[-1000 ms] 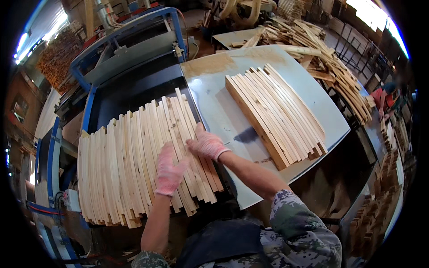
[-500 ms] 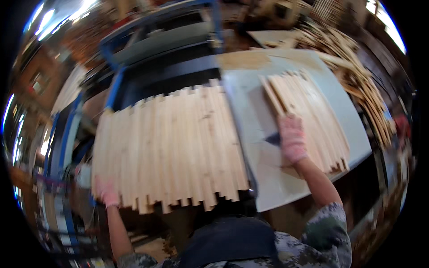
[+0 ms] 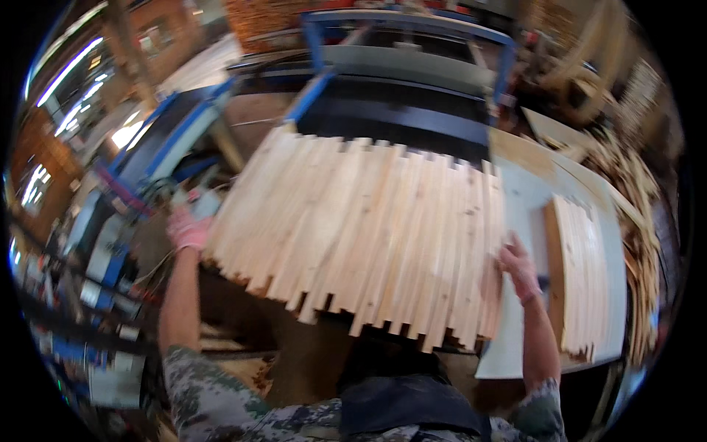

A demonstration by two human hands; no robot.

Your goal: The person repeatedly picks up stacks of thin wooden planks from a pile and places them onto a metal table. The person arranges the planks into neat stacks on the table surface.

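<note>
A wide row of pale wooden strips [image 3: 353, 228] lies side by side on the dark bed of a blue-framed machine, their near ends uneven and jutting over the front edge. My left hand [image 3: 190, 227], in a pink glove, is at the row's left edge with its fingers apart, somewhat blurred. At the opposite edge, my right hand [image 3: 520, 267], also in a pink glove, rests against the outermost strip with fingers stretched forward. Neither hand is wrapped around a strip. A smaller stack of strips [image 3: 585, 276] lies right of my right hand on a pale board [image 3: 515, 324].
Beyond the strips is the machine's black bed [image 3: 398, 110] under a blue frame [image 3: 313, 44]. A heap of loose offcuts [image 3: 641, 221] lies at the far right. Another blue-edged machine [image 3: 166, 136] stands at the left.
My right hand has left the smaller stack and come to the right edge of the wide row. My left hand has moved forward along the left edge. The view has turned left.
</note>
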